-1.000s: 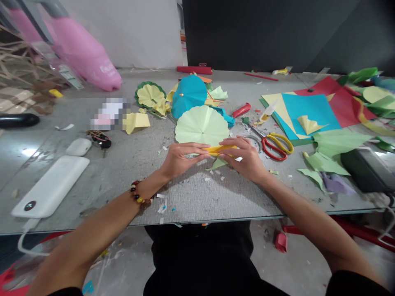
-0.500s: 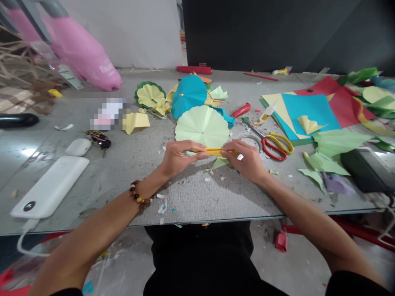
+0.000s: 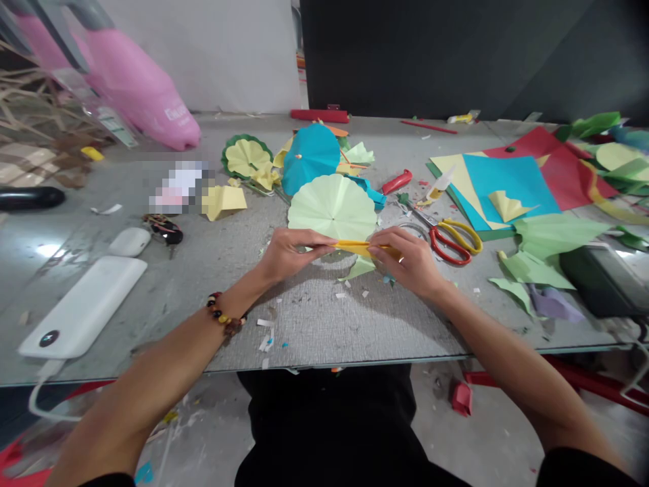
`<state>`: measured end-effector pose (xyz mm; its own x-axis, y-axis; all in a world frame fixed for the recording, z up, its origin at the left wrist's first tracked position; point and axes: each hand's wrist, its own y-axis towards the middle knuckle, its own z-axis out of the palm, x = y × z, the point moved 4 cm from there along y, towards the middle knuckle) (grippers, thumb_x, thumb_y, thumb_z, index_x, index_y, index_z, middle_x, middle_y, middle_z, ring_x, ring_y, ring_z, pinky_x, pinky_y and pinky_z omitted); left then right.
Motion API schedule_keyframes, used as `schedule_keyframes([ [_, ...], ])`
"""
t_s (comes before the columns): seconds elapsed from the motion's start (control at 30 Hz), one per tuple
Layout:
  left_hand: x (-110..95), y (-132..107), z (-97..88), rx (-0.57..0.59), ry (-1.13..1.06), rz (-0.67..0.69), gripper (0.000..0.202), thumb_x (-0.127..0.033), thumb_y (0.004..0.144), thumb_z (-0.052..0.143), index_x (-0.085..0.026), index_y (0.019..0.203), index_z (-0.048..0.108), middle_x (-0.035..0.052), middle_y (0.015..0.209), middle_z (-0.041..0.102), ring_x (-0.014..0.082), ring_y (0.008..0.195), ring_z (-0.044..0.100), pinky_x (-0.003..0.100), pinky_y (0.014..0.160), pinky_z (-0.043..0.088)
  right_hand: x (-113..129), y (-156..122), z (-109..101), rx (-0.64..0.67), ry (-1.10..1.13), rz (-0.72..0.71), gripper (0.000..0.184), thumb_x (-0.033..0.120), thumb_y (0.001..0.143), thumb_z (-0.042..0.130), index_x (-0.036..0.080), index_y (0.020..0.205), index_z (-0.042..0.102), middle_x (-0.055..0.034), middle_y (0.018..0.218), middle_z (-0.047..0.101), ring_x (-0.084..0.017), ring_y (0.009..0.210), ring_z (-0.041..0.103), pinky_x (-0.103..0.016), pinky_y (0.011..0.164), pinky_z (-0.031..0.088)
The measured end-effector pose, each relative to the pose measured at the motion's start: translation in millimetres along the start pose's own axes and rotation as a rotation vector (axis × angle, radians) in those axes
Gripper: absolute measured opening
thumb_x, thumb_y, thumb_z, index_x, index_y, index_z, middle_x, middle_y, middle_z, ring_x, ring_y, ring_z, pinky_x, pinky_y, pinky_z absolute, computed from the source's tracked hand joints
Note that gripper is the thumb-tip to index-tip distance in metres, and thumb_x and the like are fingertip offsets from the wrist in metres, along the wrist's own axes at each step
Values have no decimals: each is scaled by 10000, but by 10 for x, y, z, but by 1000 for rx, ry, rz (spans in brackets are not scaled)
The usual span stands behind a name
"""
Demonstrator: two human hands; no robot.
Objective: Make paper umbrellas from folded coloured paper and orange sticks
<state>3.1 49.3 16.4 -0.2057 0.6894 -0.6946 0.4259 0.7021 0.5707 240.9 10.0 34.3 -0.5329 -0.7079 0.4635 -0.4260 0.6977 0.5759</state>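
A narrow folded piece of yellow-orange paper (image 3: 353, 247) stretches between both hands above the table. My left hand (image 3: 297, 253) pinches its left end between thumb and fingers. At the other end my right hand (image 3: 407, 259) is closed on the paper, which partly disappears under the fingers. Just behind lies a pale green scalloped paper disc (image 3: 332, 208) with pleats. A blue pleated paper cone (image 3: 311, 157) rests against the disc's far side. Beneath the hands is a pale green scrap (image 3: 359, 268).
Red-and-yellow-handled scissors (image 3: 450, 241), a glue bottle (image 3: 439, 186) and coloured paper sheets (image 3: 507, 182) lie to the right. A white power bank (image 3: 86, 308) and a yellow folded paper (image 3: 224, 201) are on the left. Paper bits litter the table (image 3: 324, 331).
My left hand has shifted slightly left and my right hand slightly right, so more of the folded yellow-orange paper shows between them. Both still hold it.
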Motion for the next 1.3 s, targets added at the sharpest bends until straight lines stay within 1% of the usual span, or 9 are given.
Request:
schedule_keyframes([
  [0.1, -23, 0, -6, -6, 8, 50, 166, -292, 866, 782, -240, 1024, 798, 32, 981, 801, 156, 822, 774, 241, 766, 638, -12, -2, -5, 11, 27, -14, 84, 190, 971, 594, 213, 1018, 660, -63, 1015, 703, -174, 956, 680, -338, 850, 561],
  [0.2, -49, -1, -9, -15, 23, 70, 141, -299, 855, 794, -240, 982, 803, 30, 958, 802, 161, 828, 775, 252, 768, 636, -4, -2, -12, 11, 25, -44, 85, 190, 966, 604, 213, 1018, 667, -61, 1011, 718, -183, 966, 688, -355, 865, 558],
  [0.43, -90, 2, 8, -6, 22, 61, 102, -292, 852, 795, -235, 936, 803, 32, 951, 803, 161, 834, 775, 269, 796, 639, 4, 12, -16, -8, 33, -11, 95, 210, 969, 601, 216, 1004, 689, -70, 1023, 720, -179, 949, 695, -339, 840, 580],
  [0.67, -112, 10, 3, -23, -28, 86, 100, -242, 834, 810, -225, 932, 801, 41, 984, 799, 166, 877, 778, 278, 847, 644, -6, 8, -2, 0, 17, -22, 84, 198, 971, 600, 211, 1002, 677, -70, 1045, 734, -177, 980, 705, -350, 878, 574],
  [0.87, -154, 17, -8, -50, -18, 103, 76, -233, 829, 814, -223, 903, 798, 37, 945, 802, 164, 844, 780, 279, 816, 650, -15, 18, -2, 7, -9, -38, 63, 205, 971, 610, 219, 1006, 661, -54, 1038, 755, -185, 997, 715, -370, 911, 551],
  [0.97, -156, 18, -9, -65, -3, 99, 57, -228, 833, 810, -216, 887, 794, 40, 933, 803, 162, 844, 777, 280, 820, 643, -30, 18, 14, 43, -30, -22, 67, 223, 985, 590, 216, 1016, 648, -60, 1064, 751, -193, 1019, 706, -383, 935, 532],
  [1.07, -145, 20, -7, -71, 18, 107, 46, -234, 842, 803, -215, 882, 792, 38, 926, 803, 159, 834, 775, 274, 811, 639, -60, 14, 49, 109, -39, 28, 103, 244, 1010, 540, 209, 1045, 631, -73, 1108, 729, -187, 990, 688, -363, 887, 534],
  [1.13, -131, 20, -7, -75, 24, 100, 51, -255, 846, 800, -218, 879, 791, 32, 915, 803, 159, 829, 775, 270, 802, 639, -72, 13, 66, 134, -51, 49, 122, 249, 1021, 511, 202, 1049, 620, -79, 1085, 716, -184, 950, 669, -347, 842, 532],
  [1.3, -106, 12, -12, -106, 32, 49, 110, -326, 824, 821, -222, 835, 789, 21, 860, 802, 158, 774, 773, 254, 741, 641, -57, 12, 61, 102, -60, 35, 123, 244, 1019, 500, 203, 1022, 616, -72, 1006, 698, -182, 901, 644, -331, 810, 524],
])
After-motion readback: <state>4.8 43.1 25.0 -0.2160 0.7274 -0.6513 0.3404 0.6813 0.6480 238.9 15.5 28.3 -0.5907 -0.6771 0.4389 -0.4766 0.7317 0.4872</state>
